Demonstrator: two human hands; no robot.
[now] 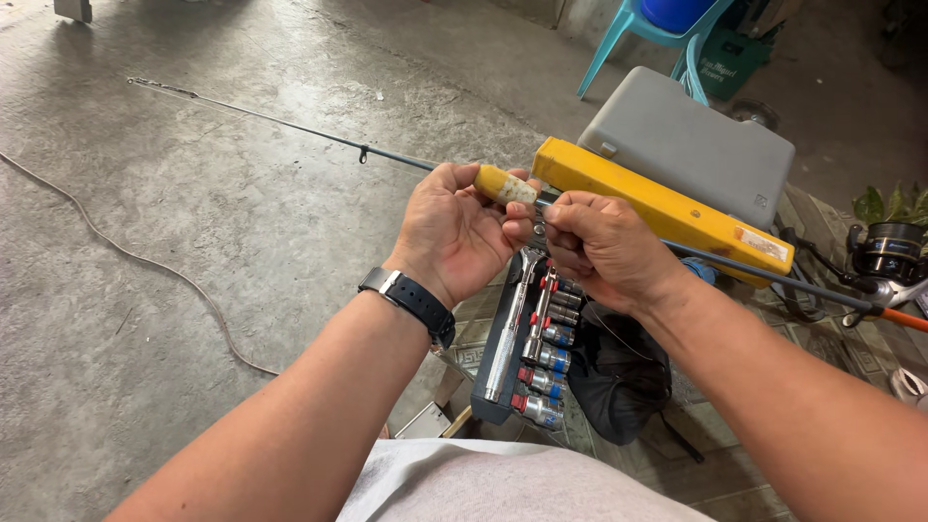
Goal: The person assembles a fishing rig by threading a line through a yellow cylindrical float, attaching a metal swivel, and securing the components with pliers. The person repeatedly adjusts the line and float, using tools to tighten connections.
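Observation:
My left hand (449, 232) grips a thin dark fishing rod (290, 124) together with a small yellowish cylinder (505, 184) that sticks out above my fingers. The rod's tip reaches far left over the concrete floor. My right hand (599, 244) pinches a small metal part at the rod, right beside the left hand's thumb. The rod runs on to the right, toward a black spinning reel (889, 253) and an orange handle section (907, 318). A black watch sits on my left wrist.
Below my hands lies an open socket set (532, 338) with a ratchet and several sockets. A yellow box-shaped bar (667, 208) rests in front of a grey plastic case (691, 145). A black bag (619, 377) lies beside them. A thin cable (116, 246) crosses the floor. A teal chair (633, 29) stands behind.

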